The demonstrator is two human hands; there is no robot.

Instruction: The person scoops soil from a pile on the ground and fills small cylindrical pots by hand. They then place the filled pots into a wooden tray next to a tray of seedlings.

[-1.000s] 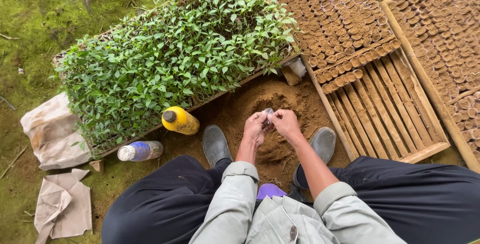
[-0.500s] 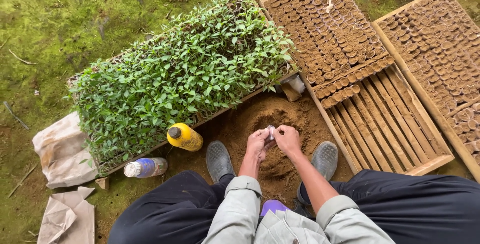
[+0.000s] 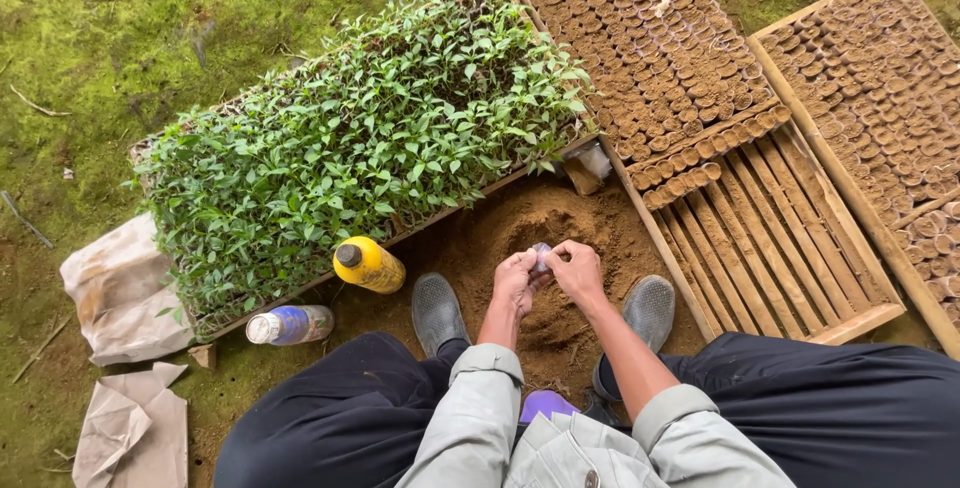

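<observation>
My left hand and my right hand meet over a pile of brown soil between my feet. Together they pinch a small clear plastic pot, fingers of both hands closed on it. A tray of green seedlings lies just beyond the soil on the left. To the right a wooden slatted tray holds rows of small soil-filled pots in its far half.
A yellow bottle and a clear bottle with a blue label lie by my left shoe. Crumpled paper bags sit at the left. A second tray of filled pots lies far right. Mossy ground surrounds everything.
My hands keep working the small pot over the soil, almost in the same place. The view has shifted slightly as my head moved.
</observation>
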